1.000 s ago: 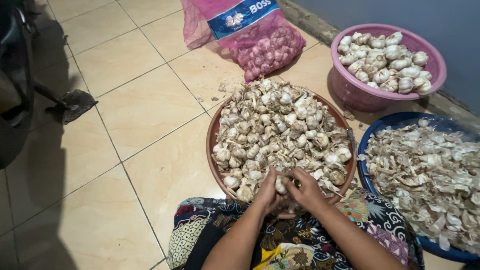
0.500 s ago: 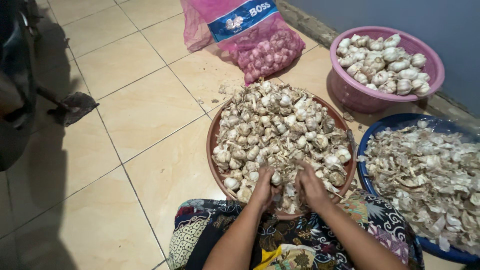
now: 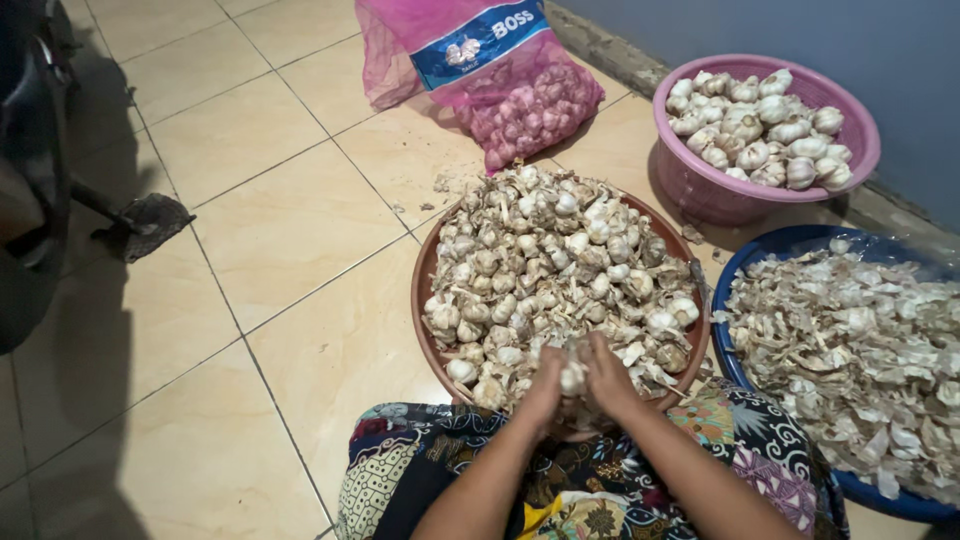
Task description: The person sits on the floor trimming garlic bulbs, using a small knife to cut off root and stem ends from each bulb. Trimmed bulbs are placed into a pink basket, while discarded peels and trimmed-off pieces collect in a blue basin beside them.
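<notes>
A brown round basin [image 3: 424, 290] in front of me is heaped with unpeeled garlic bulbs [image 3: 545, 255]. Over its near edge, my left hand [image 3: 544, 388] and my right hand [image 3: 606, 374] press together around one garlic bulb [image 3: 572, 378], fingers curled on it from both sides. Both forearms reach out over my patterned cloth-covered lap [image 3: 590, 480].
A blue basin [image 3: 775, 250] full of dry garlic skins [image 3: 860, 350] sits at the right. A pink basin [image 3: 700, 180] of cleaner bulbs [image 3: 760, 130] stands behind it by the wall. A pink mesh sack [image 3: 490, 70] of garlic lies farther back. A dark vehicle part [image 3: 35, 170] is at the left.
Both hands have stayed at the brown basin's near edge, shifting slightly while working the same bulb between them. Nothing else has moved.
</notes>
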### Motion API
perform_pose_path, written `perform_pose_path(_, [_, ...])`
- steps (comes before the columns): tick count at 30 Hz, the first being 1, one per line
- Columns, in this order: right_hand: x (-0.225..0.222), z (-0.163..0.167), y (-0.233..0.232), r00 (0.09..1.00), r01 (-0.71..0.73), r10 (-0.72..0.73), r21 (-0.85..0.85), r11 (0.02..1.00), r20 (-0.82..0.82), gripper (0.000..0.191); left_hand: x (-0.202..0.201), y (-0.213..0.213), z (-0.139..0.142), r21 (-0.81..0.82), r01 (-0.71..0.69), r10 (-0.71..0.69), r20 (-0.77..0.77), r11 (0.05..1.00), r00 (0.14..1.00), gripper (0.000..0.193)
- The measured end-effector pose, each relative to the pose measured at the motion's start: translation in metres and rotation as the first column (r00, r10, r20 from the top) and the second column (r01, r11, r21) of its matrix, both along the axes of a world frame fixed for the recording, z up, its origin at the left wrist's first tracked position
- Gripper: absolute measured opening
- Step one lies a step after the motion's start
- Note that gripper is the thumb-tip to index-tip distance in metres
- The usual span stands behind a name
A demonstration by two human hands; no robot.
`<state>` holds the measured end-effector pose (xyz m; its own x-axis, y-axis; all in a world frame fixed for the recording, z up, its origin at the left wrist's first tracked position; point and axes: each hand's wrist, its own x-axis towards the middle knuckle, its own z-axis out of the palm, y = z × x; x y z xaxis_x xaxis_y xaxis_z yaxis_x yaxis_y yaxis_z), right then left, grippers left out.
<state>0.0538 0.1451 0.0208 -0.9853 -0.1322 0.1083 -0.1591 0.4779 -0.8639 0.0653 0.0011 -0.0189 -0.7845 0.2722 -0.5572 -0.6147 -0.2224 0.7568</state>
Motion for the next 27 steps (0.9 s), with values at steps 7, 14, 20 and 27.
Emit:
perform_pose_path(7, [-0.011,0.024,0.014,0.779,0.228,0.015,-0.306,0.924,0.627,0.057,-0.015,-0.022,0.014,0.322,-0.100,0.172,-0.204,0.942,0.964,0.027])
perform_pose_path(14, [-0.005,0.010,-0.002,0.981,-0.011,0.056,-0.237,0.971,0.185,0.034,-0.010,-0.015,0.004,0.313,-0.205,0.245,-0.092,0.927,0.965,0.019])
perform_pose_path(20, [-0.001,0.000,-0.012,0.955,0.145,-0.063,-0.272,0.951,0.291,0.024,-0.003,-0.009,-0.014,0.175,-0.233,0.266,-0.201,0.957,0.943,0.021])
perform_pose_path(27, [0.001,0.005,-0.001,0.969,-0.008,0.055,-0.190,0.982,0.242,0.028,-0.008,-0.011,-0.019,0.103,-0.252,0.265,-0.146,0.962,0.953,0.026])
